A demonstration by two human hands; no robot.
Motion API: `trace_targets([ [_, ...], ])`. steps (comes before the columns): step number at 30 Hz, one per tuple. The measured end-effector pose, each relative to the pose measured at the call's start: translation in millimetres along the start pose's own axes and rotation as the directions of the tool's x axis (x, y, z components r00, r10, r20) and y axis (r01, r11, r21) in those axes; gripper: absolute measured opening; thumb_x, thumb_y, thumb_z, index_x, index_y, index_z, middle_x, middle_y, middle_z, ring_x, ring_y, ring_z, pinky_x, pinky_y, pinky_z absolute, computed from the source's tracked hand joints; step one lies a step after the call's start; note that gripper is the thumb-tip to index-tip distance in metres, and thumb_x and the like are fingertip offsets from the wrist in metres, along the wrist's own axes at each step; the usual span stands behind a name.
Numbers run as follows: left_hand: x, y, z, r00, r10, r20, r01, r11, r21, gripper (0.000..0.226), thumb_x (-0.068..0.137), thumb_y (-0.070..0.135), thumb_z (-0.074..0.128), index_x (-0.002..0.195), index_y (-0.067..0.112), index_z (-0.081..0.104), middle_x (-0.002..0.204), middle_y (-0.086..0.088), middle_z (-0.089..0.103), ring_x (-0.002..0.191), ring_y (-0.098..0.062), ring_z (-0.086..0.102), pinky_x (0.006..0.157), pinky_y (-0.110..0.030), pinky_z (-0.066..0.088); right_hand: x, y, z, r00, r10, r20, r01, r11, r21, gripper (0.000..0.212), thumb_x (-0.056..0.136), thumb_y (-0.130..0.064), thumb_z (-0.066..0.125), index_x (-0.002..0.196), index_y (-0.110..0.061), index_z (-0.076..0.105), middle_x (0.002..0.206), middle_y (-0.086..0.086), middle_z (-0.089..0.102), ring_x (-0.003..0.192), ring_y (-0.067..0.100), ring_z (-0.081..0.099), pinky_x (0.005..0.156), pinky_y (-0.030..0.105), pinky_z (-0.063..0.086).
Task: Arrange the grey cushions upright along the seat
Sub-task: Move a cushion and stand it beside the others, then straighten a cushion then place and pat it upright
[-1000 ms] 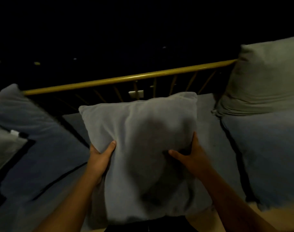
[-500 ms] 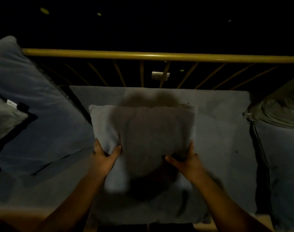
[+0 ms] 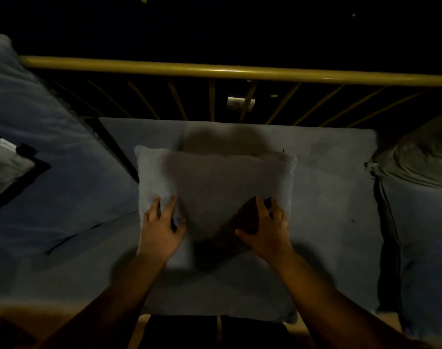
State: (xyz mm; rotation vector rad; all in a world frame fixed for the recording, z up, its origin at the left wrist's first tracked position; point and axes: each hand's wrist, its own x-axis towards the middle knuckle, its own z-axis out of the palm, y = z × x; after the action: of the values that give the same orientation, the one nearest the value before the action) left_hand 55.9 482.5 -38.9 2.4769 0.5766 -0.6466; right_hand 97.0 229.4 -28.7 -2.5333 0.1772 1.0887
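Both hands grip one grey cushion (image 3: 227, 187) by its lower part: the left hand (image 3: 160, 229) on its left side, the right hand (image 3: 267, 229) on its right, fingers pressed into the fabric. It hangs over the middle seat pad (image 3: 328, 197), short of the yellow rail (image 3: 214, 70) at the far side. Another cushion (image 3: 416, 157) leans at the right, and a bluish one (image 3: 38, 127) lies at the left. Placement seems the step in hand; next, the held cushion likely needs pushing back and standing on edge against the slats (image 3: 212, 102).
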Motion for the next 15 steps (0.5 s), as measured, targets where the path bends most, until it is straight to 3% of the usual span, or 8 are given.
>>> trace_targets([
  [3,-5,10,-15,0.998,0.044,-0.053,-0.051,0.989,-0.142,0.052,0.078,0.025,0.066,0.127,0.010,0.053,0.134,-0.021,0.050,0.119,-0.040,0.051,0.101,-0.041,0.040,-7,-27,-10,0.981,-0.170,-0.098,0.157,0.980,-0.123,0.084,0.077,-0.061,0.060,0.147,-0.030,0.025,0.154,0.006,0.023,0.141,0.031,0.019,0.115,0.047,0.018],
  [6,-12,21,-46,0.992,0.095,-0.079,-0.109,0.976,-0.187,0.045,0.080,0.026,0.063,0.123,0.010,0.057,0.125,-0.016,0.058,0.111,-0.035,0.057,0.094,-0.035,0.043,-12,-73,-26,0.960,-0.258,-0.108,0.248,0.964,-0.099,0.072,0.080,-0.056,0.061,0.142,-0.029,0.036,0.149,0.005,0.034,0.138,0.028,0.027,0.113,0.043,0.017],
  [10,-18,3,-115,0.979,0.107,-0.175,-0.143,0.968,-0.204,0.057,0.073,0.044,0.052,0.120,0.013,0.058,0.123,-0.018,0.057,0.113,-0.037,0.053,0.098,-0.038,0.039,-24,-146,-46,0.889,-0.438,-0.133,0.403,0.887,-0.223,0.057,0.084,-0.050,0.058,0.134,-0.025,0.048,0.139,0.008,0.045,0.129,0.033,0.038,0.113,0.047,0.019],
  [15,-29,-52,-215,0.940,0.098,-0.327,-0.167,0.967,-0.191,0.053,0.076,0.047,0.055,0.116,0.012,0.059,0.120,-0.019,0.057,0.108,-0.039,0.055,0.093,-0.044,0.044,-50,-259,-55,0.782,-0.605,-0.153,0.571,0.792,-0.216,0.042,0.082,-0.046,0.055,0.116,-0.022,0.062,0.117,0.008,0.061,0.107,0.030,0.058,0.095,0.047,0.043],
])
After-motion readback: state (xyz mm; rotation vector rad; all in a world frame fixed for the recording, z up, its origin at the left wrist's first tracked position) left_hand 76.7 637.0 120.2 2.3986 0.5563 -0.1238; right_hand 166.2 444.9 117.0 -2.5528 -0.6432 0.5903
